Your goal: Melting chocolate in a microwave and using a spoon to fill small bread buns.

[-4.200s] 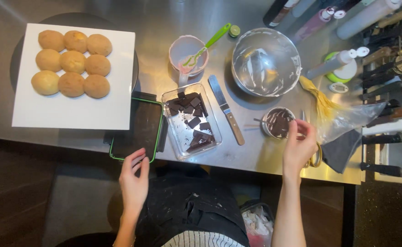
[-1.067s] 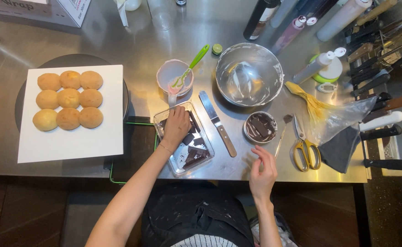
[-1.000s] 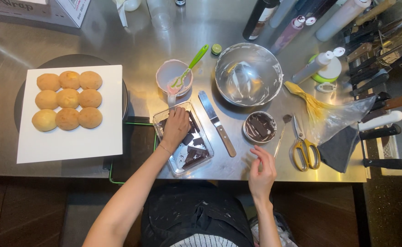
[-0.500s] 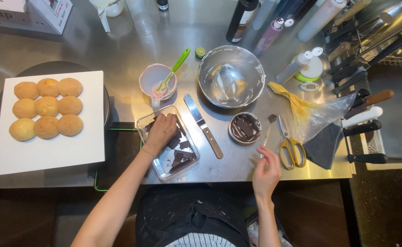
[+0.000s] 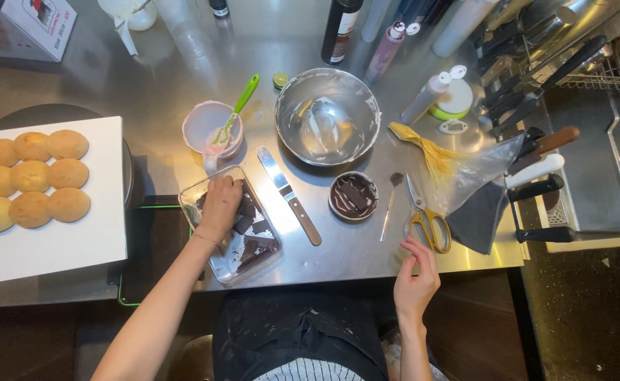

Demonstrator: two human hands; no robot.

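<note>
Compared with half a second back: left hand still down inside the clear plastic tray, same spot, fingers curled over the dark chocolate pieces; whether anything is actually pinched, impossible to tell. Right hand still at the near edge of the steel surface, fingers loosely bent, gripping nothing, tips just short of the yellow-handled scissors. Four seconds back, both hands at that edge, left one off the tray altogether.

Nearest: dark apron with pale smears below the surface edge. Tray rectangular, transparent, angled; chocolate in flat, broken slabs, matte brown. Just beside it, a palette knife with straight steel blade and dark wooden handle, lying diagonally between tray and a small round bowl of more chocolate shards. Thin skewer and the scissors right of that bowl, then a crumpled clear piping bag with yellow streaks over a grey cloth.

Left, well apart: white board bearing nine round golden buns, smooth-topped, in three rows.

Farther: pale pink measuring jug holding a green spatula, wide brushed-steel mixing bowl smeared with white cream. Beyond, bottles and squeeze bottles along the back; knife handles at right.
</note>
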